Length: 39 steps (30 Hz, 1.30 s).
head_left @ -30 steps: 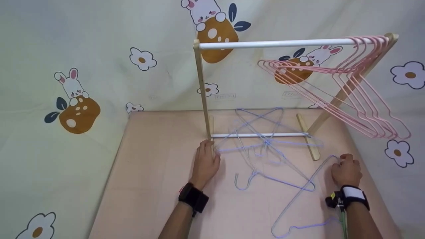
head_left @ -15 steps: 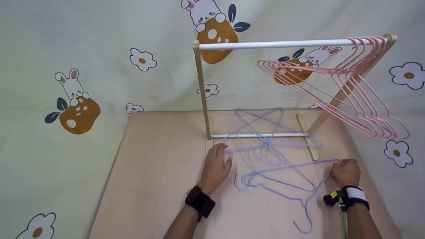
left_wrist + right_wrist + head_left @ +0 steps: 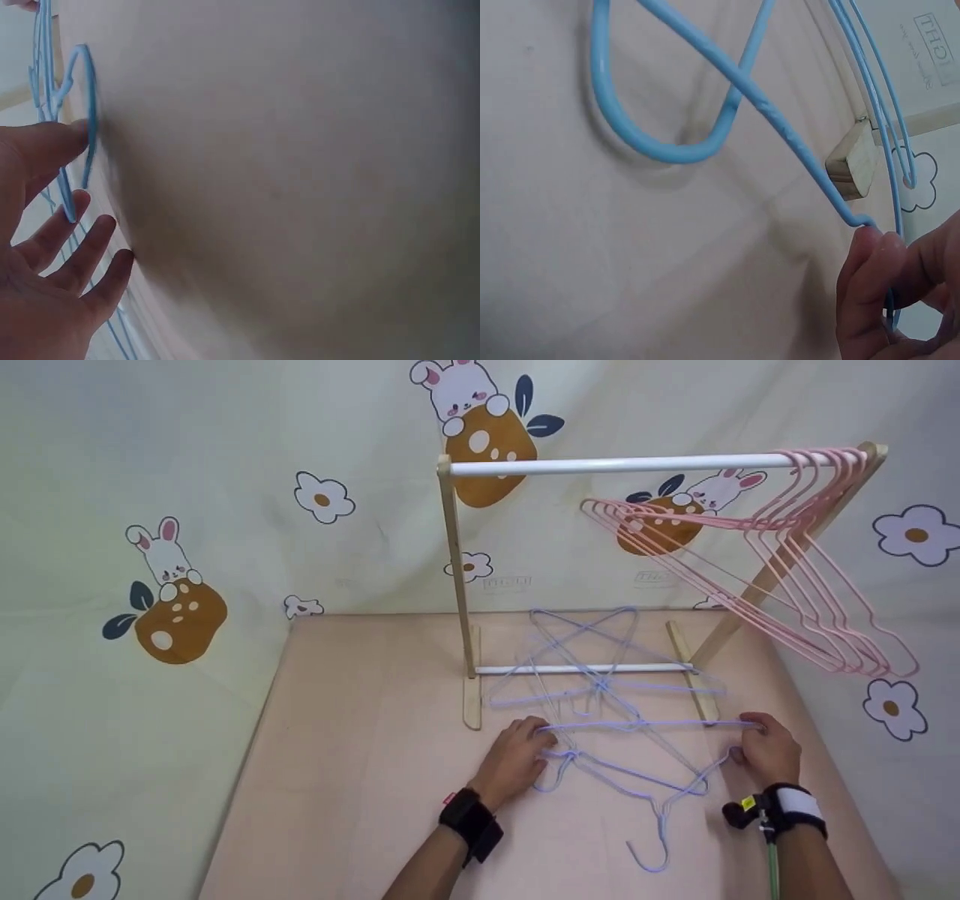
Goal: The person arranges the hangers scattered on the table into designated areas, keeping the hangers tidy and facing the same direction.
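A blue wire hanger is held just over the table with its hook toward me. My right hand grips its right corner; in the right wrist view thumb and fingers pinch the wire. At the opposite corner is my left hand. In the left wrist view this hand has its fingers apart, with the hanger's end between thumb and index finger; whether they press on it is hard to tell. Beneath and behind, several more blue hangers overlap on the table, one hook lying near the left hand.
A wooden rack with a white top bar and a white lower bar stands at the back. Several pink hangers hang at the bar's right end. Rack feet stick out toward me. A printed cloth covers the wall.
The right hand has swung the hanger round so its hook points toward me, then drawn slightly left. The left hand has come from the rack's left foot to the hanger's left end.
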Each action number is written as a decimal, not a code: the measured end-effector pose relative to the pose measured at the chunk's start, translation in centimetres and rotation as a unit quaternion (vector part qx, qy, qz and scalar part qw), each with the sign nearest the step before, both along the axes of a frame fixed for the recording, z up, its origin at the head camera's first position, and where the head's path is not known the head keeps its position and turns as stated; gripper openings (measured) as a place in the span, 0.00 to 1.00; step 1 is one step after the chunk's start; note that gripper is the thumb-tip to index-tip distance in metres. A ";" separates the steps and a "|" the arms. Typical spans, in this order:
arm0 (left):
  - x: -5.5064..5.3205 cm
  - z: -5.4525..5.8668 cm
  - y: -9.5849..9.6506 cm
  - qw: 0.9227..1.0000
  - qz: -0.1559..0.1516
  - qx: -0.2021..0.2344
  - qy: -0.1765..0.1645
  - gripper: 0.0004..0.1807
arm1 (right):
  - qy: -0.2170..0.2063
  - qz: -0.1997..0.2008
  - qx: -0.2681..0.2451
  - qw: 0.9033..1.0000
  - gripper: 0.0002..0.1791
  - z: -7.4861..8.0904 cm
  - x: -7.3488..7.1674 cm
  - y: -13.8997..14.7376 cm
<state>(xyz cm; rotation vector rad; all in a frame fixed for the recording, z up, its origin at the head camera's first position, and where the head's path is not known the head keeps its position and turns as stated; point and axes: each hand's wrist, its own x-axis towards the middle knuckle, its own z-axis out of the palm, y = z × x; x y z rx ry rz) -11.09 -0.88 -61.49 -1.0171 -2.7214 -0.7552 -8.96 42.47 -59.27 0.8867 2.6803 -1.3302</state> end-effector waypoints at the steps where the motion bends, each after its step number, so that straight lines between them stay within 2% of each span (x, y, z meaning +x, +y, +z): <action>1: -0.1 -0.1 0.0 1.000 0.004 -0.002 0.002 0.14 | -0.001 0.000 -0.008 1.000 0.30 0.0 0.0 -0.1; 5: -0.4 0.1 -0.3 1.000 0.019 -0.010 0.013 0.06 | -0.003 -0.001 -0.039 0.999 0.30 0.1 0.1 -0.6; 8: -0.8 0.6 -0.6 0.999 0.024 0.000 0.028 0.05 | -0.002 0.014 -0.044 0.999 0.30 0.3 0.1 -0.7; 15: -1.5 1.5 -1.6 0.996 0.002 0.067 0.051 0.06 | 0.001 0.064 0.037 0.997 0.27 0.4 0.0 -0.8; 21: -1.6 2.0 -2.2 0.997 0.009 0.062 0.044 0.04 | -0.002 0.088 0.047 0.995 0.27 0.4 0.2 -0.9; 28: -1.5 2.4 -2.5 0.996 0.016 0.083 0.012 0.03 | 0.000 0.104 0.061 0.993 0.25 0.2 0.4 -1.1; 33: -1.7 2.5 -2.9 0.993 0.033 0.109 -0.008 0.06 | -0.020 0.117 0.048 0.992 0.31 0.4 0.9 -1.6; 36: -2.1 2.5 -2.9 0.986 0.045 0.155 -0.030 0.08 | -0.035 0.131 0.050 0.989 0.37 0.6 1.2 -1.6; 39: -2.3 2.5 -2.9 0.973 0.059 0.211 -0.068 0.08 | -0.047 0.149 0.052 0.986 0.40 0.5 1.2 -1.7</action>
